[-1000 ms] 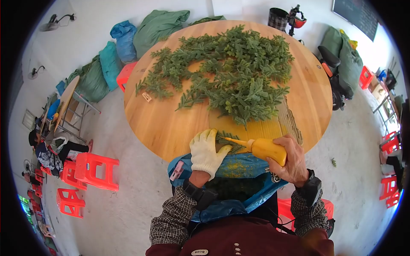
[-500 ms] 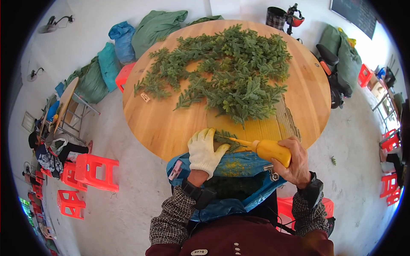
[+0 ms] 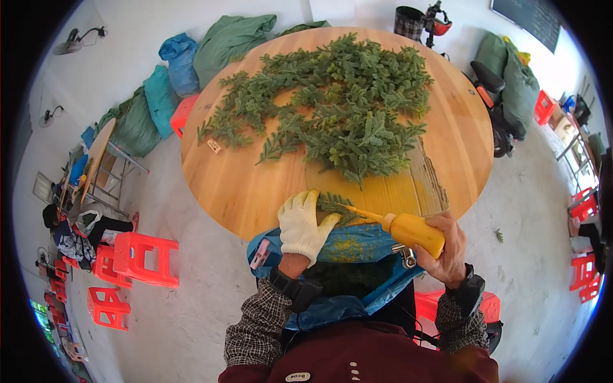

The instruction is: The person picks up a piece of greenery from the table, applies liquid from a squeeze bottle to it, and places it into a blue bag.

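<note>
Yellow bottle (image 3: 418,235), green sprigs (image 3: 370,137), checked sleeves (image 3: 258,329)

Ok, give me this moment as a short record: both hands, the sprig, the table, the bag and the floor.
Left: white-gloved left hand, fingers at the sprig
Right: bare right hand, grip around a yellow squeeze bottle
Sprig: small green sprig, nozzle pointing at it
Table: round wooden table bearing piled green branches and cardboard
Bag: open blue bag at the near edge, pink clip on it
Floor: red stools to the left
</note>
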`<state>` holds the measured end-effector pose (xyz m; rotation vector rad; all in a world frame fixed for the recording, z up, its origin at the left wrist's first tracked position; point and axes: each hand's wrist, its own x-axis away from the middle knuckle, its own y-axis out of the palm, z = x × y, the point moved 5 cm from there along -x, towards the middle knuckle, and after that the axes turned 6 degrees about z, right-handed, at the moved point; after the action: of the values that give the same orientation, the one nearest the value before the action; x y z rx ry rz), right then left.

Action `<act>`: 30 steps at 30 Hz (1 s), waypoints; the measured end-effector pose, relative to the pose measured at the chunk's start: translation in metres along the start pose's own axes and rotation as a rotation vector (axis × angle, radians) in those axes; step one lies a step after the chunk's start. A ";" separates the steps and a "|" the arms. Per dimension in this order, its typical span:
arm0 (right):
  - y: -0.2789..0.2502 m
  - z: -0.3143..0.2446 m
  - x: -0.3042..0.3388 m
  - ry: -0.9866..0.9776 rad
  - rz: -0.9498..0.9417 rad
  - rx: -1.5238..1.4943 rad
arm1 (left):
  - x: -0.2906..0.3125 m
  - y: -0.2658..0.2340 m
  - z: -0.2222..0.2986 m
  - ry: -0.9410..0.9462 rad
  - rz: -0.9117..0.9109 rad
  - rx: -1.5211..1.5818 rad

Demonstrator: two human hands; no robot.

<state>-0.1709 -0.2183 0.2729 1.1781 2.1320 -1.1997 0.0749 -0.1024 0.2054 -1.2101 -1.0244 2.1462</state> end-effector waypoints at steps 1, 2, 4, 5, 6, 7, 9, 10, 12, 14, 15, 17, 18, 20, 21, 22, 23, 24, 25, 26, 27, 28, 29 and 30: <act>0.001 -0.002 -0.002 0.006 -0.007 -0.001 | 0.000 0.000 0.000 0.001 -0.001 0.000; 0.002 -0.003 -0.002 0.011 -0.014 -0.002 | 0.000 0.000 0.000 0.001 0.003 0.001; 0.005 -0.002 -0.001 0.012 -0.020 0.011 | 0.001 -0.001 0.000 0.001 0.012 0.002; 0.007 -0.001 0.000 0.010 -0.027 0.024 | 0.001 -0.001 0.000 0.001 0.011 0.002; 0.008 0.000 0.001 0.009 -0.035 0.037 | 0.000 -0.002 0.001 0.004 0.006 -0.001; 0.007 0.000 0.002 0.010 -0.035 0.038 | -0.001 -0.003 0.002 0.006 0.001 -0.004; 0.001 0.002 0.007 0.047 -0.043 0.021 | -0.002 -0.005 0.005 0.008 -0.005 -0.006; -0.001 0.004 0.010 0.065 -0.047 0.012 | -0.002 -0.006 0.005 0.008 -0.007 0.002; -0.005 0.005 0.015 0.073 -0.047 0.015 | -0.003 -0.007 0.006 0.009 -0.011 0.017; -0.009 0.007 0.019 0.086 -0.046 0.019 | -0.003 -0.007 0.007 0.015 -0.010 0.018; -0.011 0.008 0.021 0.089 -0.045 0.019 | -0.003 -0.007 0.007 0.021 -0.006 0.017; -0.015 0.011 0.025 0.110 -0.034 0.022 | -0.004 -0.008 0.008 0.029 -0.005 0.017; -0.017 0.011 0.027 0.121 -0.029 0.024 | -0.004 -0.008 0.009 0.031 -0.002 0.019; -0.019 0.012 0.029 0.129 -0.025 0.027 | -0.004 -0.009 0.010 0.034 0.005 0.023; -0.021 0.012 0.030 0.134 -0.023 0.030 | -0.004 -0.009 0.010 0.036 0.003 0.024; -0.022 0.012 0.031 0.138 -0.020 0.033 | -0.004 -0.009 0.010 0.039 0.004 0.023; -0.023 0.012 0.033 0.140 -0.019 0.034 | -0.005 -0.009 0.010 0.041 0.006 0.022; -0.024 0.012 0.035 0.150 -0.016 0.024 | -0.005 -0.009 0.010 0.042 0.009 0.021; -0.024 0.012 0.037 0.161 -0.013 0.015 | -0.005 -0.009 0.010 0.043 0.007 0.022; -0.025 0.012 0.038 0.171 -0.010 0.005 | -0.005 -0.009 0.011 0.045 0.008 0.024; -0.026 0.012 0.039 0.173 -0.011 0.006 | -0.005 -0.009 0.011 0.047 0.009 0.026; -0.029 0.011 0.040 0.159 0.007 0.001 | -0.005 -0.009 0.012 0.049 0.011 0.028; -0.031 0.010 0.040 0.144 0.024 -0.004 | -0.005 -0.009 0.012 0.049 0.010 0.029; -0.033 0.008 0.041 0.130 0.041 -0.009 | -0.005 -0.009 0.012 0.050 0.011 0.026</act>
<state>-0.2214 -0.2149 0.2560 1.3225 2.1932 -1.1230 0.0676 -0.1051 0.2187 -1.2530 -0.9680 2.1204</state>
